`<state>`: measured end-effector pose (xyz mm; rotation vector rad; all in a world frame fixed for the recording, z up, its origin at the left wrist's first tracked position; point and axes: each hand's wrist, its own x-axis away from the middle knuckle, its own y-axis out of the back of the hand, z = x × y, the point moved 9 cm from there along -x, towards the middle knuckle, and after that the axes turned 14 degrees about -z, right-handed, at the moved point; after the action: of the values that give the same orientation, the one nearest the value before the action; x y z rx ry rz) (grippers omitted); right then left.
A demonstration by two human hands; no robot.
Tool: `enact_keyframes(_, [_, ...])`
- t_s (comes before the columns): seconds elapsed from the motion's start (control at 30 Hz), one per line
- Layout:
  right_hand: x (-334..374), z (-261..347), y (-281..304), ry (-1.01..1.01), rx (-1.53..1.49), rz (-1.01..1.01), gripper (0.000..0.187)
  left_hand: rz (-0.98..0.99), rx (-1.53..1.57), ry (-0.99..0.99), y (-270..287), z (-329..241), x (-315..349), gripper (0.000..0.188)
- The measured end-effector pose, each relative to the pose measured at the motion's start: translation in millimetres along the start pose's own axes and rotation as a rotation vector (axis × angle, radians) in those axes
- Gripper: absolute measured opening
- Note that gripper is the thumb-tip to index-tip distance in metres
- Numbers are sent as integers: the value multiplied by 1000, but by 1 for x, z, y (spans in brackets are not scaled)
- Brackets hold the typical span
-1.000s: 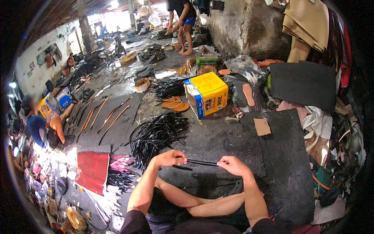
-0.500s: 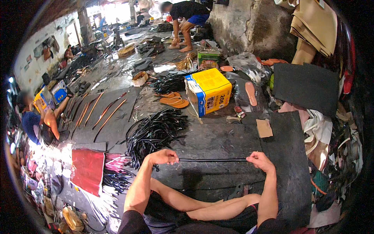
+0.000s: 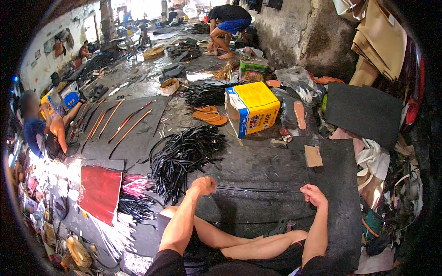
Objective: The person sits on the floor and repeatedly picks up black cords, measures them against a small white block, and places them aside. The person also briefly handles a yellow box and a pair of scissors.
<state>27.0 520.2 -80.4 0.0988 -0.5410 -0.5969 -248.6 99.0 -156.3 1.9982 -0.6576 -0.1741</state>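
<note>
Stretched between my hands above the dark mat is a thin black strip (image 3: 258,189), running nearly level. My left hand (image 3: 203,185) is closed on its left end, the fingers curled into a fist. At the other end my right hand (image 3: 314,195) pinches the strip between thumb and fingers. Beyond my left hand lies a thick tangled heap of black strips (image 3: 182,156). A dark mat (image 3: 267,163) spreads beneath the strip, in front of my crossed legs. A small dark tool (image 3: 282,227) lies partly hidden near my right leg; its kind is unclear.
A yellow and blue box (image 3: 254,110) stands beyond the mat, beside orange flip-flops (image 3: 209,115). Left lie a red sheet (image 3: 100,191), white strips (image 3: 108,239) and long brown strips (image 3: 131,131). Scraps pile up at right. One person sits at far left; another bends over farther back.
My left hand has shifted right and turned into a tighter fist. The strip's two lines now lie closer together. The view has tilted slightly, and the person at the back bends lower.
</note>
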Motion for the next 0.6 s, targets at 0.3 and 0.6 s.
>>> enact_keyframes(0.3, [-5,-17,17,-24,48,-85,20,61,-2,80,-13,19,-3,25])
enact_keyframes(0.6, [-33,-40,39,7,-100,-275,27,79,80,14,-37,31,-2,18])
